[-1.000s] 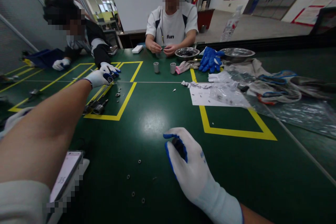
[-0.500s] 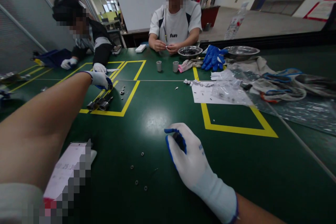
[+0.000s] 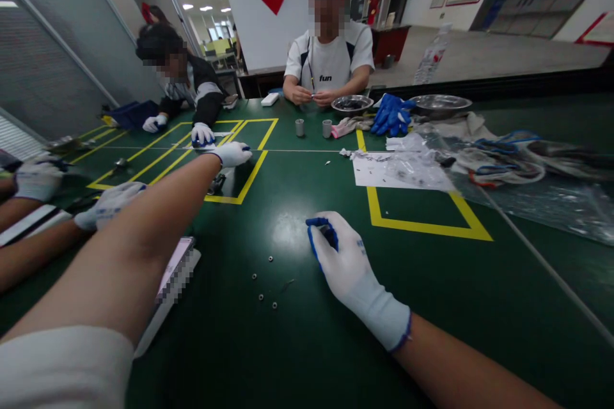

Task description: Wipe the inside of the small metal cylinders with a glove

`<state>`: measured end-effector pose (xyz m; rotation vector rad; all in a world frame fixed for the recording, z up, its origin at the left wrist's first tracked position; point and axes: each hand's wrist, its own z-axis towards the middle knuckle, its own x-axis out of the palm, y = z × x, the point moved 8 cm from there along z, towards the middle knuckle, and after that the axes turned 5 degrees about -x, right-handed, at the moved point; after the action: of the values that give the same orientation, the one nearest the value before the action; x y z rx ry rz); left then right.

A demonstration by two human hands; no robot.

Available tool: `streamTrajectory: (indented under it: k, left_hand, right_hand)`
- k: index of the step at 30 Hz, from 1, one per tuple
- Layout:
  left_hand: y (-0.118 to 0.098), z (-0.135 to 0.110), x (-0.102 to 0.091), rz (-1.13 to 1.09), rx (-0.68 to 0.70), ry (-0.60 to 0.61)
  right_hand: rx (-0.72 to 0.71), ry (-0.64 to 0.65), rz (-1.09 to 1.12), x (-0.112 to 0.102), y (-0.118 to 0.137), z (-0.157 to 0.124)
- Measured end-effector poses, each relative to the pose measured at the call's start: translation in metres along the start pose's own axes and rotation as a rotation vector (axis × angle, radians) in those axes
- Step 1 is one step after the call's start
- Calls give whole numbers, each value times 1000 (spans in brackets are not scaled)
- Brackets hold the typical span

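Right hand [image 3: 341,255], white knit glove with blue palm: fingers were curled around a dark, mostly hidden object [image 3: 330,234]. Left hand [image 3: 234,154], likewise gloved: reached across the yellow tape outline [image 3: 253,176]; its grip could not be made out. Dark metal parts [image 3: 217,185] lay near it. Four small grey metal rings [image 3: 261,297] lay on the green tabletop [image 3: 307,351], between forearms.

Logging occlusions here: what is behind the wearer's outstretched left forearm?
Along the edges of the forearm, dark metal parts, yellow tape and a co-worker's gloved hand show, the tape partly covered. Whether anything else lies behind it cannot be seen.
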<state>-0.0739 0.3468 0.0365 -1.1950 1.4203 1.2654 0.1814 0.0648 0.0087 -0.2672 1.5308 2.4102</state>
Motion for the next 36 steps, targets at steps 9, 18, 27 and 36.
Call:
streamTrajectory:
  k: [9, 18, 27, 36]
  left_hand:
    - [-30, -46, 37, -105, -228, -67]
    - [-67, -152, 38, -268, -243, -49]
    - [-107, -277, 50, -382, -79, 80]
    - [-80, -301, 24, -576, -45, 19]
  right_hand:
    - [0, -55, 29, 2, -8, 2]
    - [32, -77, 60, -1, -20, 3]
    - [13, -70, 77, -1, -22, 3]
    - [24, -50, 74, -1, -21, 2]
